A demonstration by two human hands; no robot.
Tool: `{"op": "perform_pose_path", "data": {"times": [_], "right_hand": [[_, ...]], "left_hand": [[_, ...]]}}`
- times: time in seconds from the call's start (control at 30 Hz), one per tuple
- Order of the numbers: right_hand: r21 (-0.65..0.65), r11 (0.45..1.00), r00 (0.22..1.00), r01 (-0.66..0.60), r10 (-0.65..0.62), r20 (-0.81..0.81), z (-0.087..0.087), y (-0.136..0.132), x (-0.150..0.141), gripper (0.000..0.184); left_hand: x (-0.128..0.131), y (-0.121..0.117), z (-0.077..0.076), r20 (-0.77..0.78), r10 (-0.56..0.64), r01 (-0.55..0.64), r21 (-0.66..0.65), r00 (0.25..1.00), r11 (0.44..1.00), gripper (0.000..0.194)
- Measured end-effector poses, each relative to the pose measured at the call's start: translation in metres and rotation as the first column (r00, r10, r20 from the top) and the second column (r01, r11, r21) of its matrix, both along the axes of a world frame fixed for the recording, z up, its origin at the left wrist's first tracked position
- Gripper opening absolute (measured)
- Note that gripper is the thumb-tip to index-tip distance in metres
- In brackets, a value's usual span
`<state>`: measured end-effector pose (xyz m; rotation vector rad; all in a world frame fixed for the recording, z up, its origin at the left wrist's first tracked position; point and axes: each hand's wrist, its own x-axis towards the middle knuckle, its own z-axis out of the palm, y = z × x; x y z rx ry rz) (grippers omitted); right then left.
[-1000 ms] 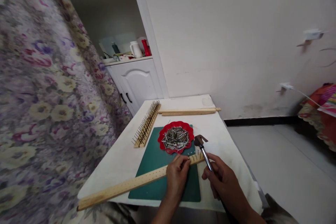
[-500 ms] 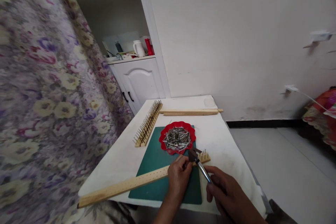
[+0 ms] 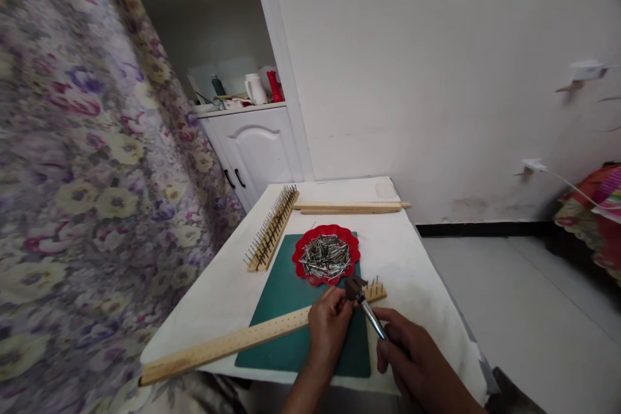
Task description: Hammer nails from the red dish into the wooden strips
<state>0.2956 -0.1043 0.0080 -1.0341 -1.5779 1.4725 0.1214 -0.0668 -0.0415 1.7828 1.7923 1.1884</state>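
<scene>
My right hand (image 3: 412, 352) is wrapped round the metal handle of a hammer (image 3: 373, 320). Its dark head is over the right part of a pale wooden strip (image 3: 233, 341) drilled with rows of small holes. Beside the head, my left hand (image 3: 330, 323) rests on the strip with its fingers pinched together; what they hold is hidden. Several nails (image 3: 376, 288) stand up from the strip's right end. Just beyond my left hand, a red scalloped bowl (image 3: 297, 257) holds a heap of loose nails (image 3: 326, 255). Under the strip and bowl lies a green cutting mat (image 3: 276, 301).
Another wooden strip full of upright nails (image 3: 274, 229) lies at the table's left side. More wooden strips (image 3: 349, 207) lie across the back. A white cloth covers the table (image 3: 412, 259). A floral curtain (image 3: 111, 207) hangs at left; a white wall (image 3: 412, 77) rises behind.
The hammer head has shifted slightly left, closer to my left fingers. The whole view has drifted a little; my left hand keeps its place on the strip.
</scene>
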Motion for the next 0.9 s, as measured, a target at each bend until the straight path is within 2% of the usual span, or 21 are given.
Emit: {"op": "perform_pose_path", "data": {"times": [0.17,0.27,0.5,0.9], "right_hand": [[0.021,1.0,1.0,-0.006,0.006,-0.01,-0.0012,0.0008,-0.0002,0.034],[-0.006,1.0,1.0,-0.007,0.007,-0.013,-0.0006,0.0001,-0.0003,0.033],[-0.086,0.996,0.991,0.033,-0.044,-0.128,0.0005,0.0006,0.0042,0.037],[0.007,1.0,1.0,-0.026,0.026,-0.012,-0.0009,0.0004,0.0001,0.033]], "left_hand": [[-0.0004,-0.0005,-0.0005,-0.015,0.007,-0.007,0.017,1.0,1.0,0.014],[0.0002,-0.0004,-0.0001,-0.018,0.009,-0.009,0.018,1.0,1.0,0.014],[0.0009,0.0007,-0.0007,-0.009,0.016,-0.016,-0.012,1.0,1.0,0.015],[0.0,0.0013,-0.0029,-0.021,0.015,-0.015,0.008,1.0,1.0,0.015]]}}
